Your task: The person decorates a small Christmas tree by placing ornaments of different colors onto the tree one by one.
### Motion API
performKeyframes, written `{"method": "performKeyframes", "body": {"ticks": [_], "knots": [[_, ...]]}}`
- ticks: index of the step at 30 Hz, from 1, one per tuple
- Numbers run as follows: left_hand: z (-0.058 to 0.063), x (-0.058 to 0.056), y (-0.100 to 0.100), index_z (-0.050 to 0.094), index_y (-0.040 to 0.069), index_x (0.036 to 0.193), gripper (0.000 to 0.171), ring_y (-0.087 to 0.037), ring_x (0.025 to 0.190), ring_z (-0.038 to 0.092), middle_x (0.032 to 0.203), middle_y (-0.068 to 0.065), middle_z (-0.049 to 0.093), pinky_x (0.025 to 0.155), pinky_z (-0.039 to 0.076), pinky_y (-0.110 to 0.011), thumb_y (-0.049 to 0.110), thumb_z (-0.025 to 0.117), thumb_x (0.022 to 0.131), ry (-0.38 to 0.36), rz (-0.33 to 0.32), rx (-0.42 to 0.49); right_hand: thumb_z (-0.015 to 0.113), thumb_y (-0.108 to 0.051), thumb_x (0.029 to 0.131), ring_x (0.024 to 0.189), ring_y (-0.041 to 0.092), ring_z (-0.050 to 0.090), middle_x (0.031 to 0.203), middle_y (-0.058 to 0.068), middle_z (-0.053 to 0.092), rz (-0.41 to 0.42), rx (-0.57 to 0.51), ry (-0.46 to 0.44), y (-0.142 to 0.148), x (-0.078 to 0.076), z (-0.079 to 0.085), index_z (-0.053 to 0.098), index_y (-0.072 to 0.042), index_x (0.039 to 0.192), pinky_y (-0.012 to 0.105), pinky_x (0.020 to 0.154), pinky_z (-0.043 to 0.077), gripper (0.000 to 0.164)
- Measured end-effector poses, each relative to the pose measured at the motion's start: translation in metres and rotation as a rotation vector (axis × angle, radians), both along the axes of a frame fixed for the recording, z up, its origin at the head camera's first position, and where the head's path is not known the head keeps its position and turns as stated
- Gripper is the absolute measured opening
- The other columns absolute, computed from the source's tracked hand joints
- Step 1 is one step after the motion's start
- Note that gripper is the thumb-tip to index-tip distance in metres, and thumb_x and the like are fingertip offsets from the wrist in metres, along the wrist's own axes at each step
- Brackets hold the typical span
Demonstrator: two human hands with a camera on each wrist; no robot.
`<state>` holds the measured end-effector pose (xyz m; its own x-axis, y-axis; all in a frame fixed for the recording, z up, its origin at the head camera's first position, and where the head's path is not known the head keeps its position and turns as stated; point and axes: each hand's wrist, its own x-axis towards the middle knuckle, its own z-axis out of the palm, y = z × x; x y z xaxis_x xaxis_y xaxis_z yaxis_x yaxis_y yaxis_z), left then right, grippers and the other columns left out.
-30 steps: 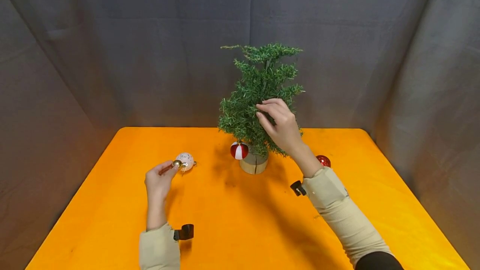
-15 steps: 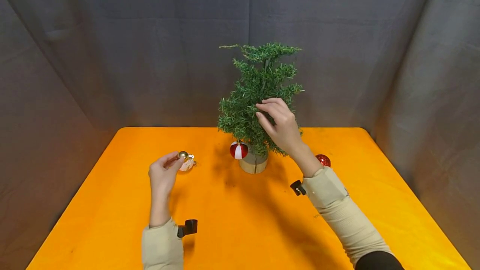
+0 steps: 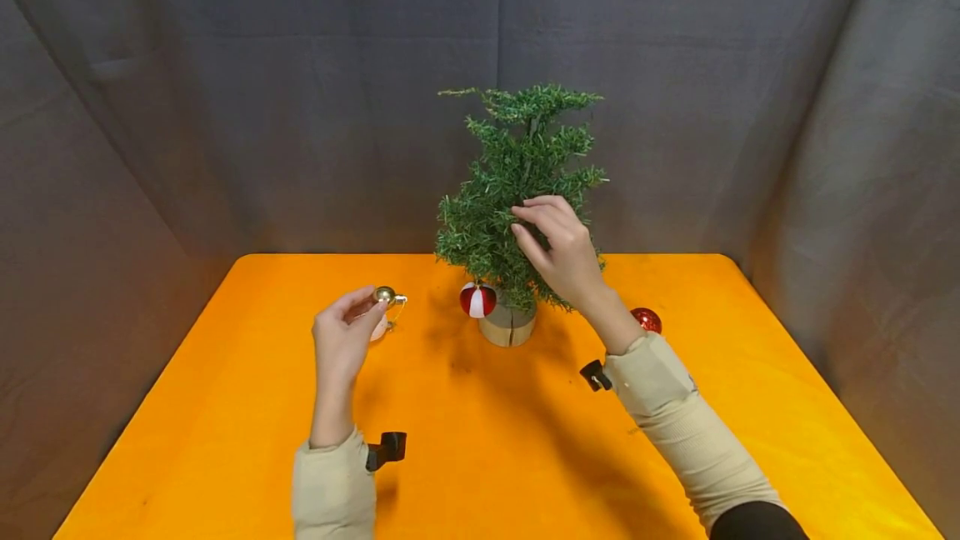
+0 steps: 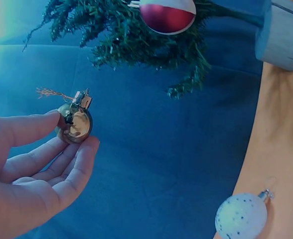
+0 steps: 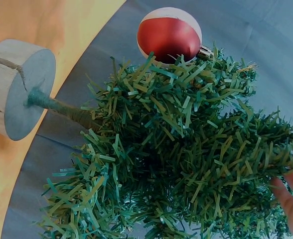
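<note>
My left hand [image 3: 345, 340] pinches a small shiny gold Christmas bauble [image 4: 76, 124] between thumb and fingertips. Its cap and thin string loop point away from the fingers. In the head view it overlaps a white speckled bauble [image 4: 241, 217] lying on the table. My right hand [image 3: 558, 252] is at the front of a small artificial Christmas tree [image 3: 517, 165], thumb and fingers on either side of a green branch tip [image 5: 271, 154]. A red-and-white bauble [image 3: 477, 300] hangs from a low branch on the tree's left side.
The tree's round wooden base [image 3: 507, 330] stands on the orange table [image 3: 465, 440]. A red glittery bauble [image 3: 647, 321] lies to the right, partly hidden by the right forearm. Grey curtains [image 3: 337, 107] enclose the back and sides.
My left hand has moved right and away from me with the gold bauble, over the white bauble and nearer the tree. The right hand has stayed in place.
</note>
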<state>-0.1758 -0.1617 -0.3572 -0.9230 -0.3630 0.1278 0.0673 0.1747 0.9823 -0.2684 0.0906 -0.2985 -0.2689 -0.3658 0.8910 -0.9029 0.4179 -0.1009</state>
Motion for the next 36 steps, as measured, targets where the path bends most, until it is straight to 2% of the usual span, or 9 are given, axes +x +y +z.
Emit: {"method": "performKeyframes", "body": {"ticks": [10, 15, 20, 23, 30, 36], "knots": [[0.011, -0.007, 0.015, 0.058, -0.003, 0.115, 0.033, -0.027, 0.088, 0.060, 0.104, -0.019, 0.060, 0.055, 0.047, -0.017, 0.006, 0.062, 0.084, 0.067, -0.059, 0.008, 0.062, 0.001, 0.081, 0.096, 0.027, 0.053, 0.094, 0.018, 0.064, -0.015, 0.000, -0.008, 0.000, 0.000, -0.001, 0.064, 0.007, 0.100, 0.034, 0.085, 0.042, 0.019], [0.017, -0.010, 0.021, 0.059, -0.004, 0.113, 0.031, -0.027, 0.089, 0.060, 0.102, -0.018, 0.061, 0.063, 0.047, -0.016, 0.005, 0.063, 0.083, 0.101, -0.073, 0.021, 0.063, 0.000, 0.080, 0.097, 0.028, 0.053, 0.095, 0.018, 0.064, -0.024, 0.002, -0.008, 0.000, 0.001, -0.001, 0.064, 0.007, 0.101, 0.034, 0.086, 0.042, 0.021], [0.022, -0.012, 0.028, 0.060, -0.005, 0.111, 0.030, -0.026, 0.090, 0.058, 0.101, -0.019, 0.061, 0.074, 0.047, -0.019, 0.002, 0.063, 0.082, 0.132, -0.105, 0.084, 0.065, 0.001, 0.079, 0.097, 0.028, 0.053, 0.095, 0.019, 0.064, -0.026, 0.009, -0.004, -0.001, 0.001, -0.001, 0.063, 0.007, 0.101, 0.034, 0.087, 0.041, 0.023], [0.025, -0.013, 0.033, 0.060, -0.005, 0.111, 0.030, -0.024, 0.090, 0.058, 0.101, -0.019, 0.061, 0.075, 0.048, -0.021, 0.001, 0.063, 0.082, 0.154, -0.130, 0.106, 0.064, 0.001, 0.079, 0.098, 0.028, 0.053, 0.096, 0.019, 0.063, -0.025, 0.014, -0.003, -0.001, 0.001, -0.001, 0.063, 0.008, 0.101, 0.033, 0.088, 0.041, 0.023], [0.029, -0.017, 0.044, 0.060, -0.007, 0.108, 0.029, -0.011, 0.083, 0.058, 0.100, -0.019, 0.061, 0.076, 0.047, -0.022, 0.000, 0.064, 0.081, 0.222, -0.162, 0.126, 0.064, 0.001, 0.079, 0.102, 0.029, 0.053, 0.099, 0.020, 0.062, -0.023, 0.010, -0.004, -0.002, 0.002, -0.003, 0.061, 0.009, 0.103, 0.032, 0.091, 0.039, 0.026], [0.033, -0.022, 0.054, 0.060, -0.008, 0.109, 0.029, -0.015, 0.084, 0.058, 0.100, -0.018, 0.060, 0.076, 0.048, -0.023, 0.000, 0.063, 0.081, 0.248, -0.211, 0.139, 0.065, 0.001, 0.078, 0.102, 0.031, 0.051, 0.102, 0.021, 0.061, -0.025, 0.009, 0.022, -0.002, 0.001, -0.005, 0.060, 0.011, 0.105, 0.033, 0.094, 0.036, 0.030]]}}
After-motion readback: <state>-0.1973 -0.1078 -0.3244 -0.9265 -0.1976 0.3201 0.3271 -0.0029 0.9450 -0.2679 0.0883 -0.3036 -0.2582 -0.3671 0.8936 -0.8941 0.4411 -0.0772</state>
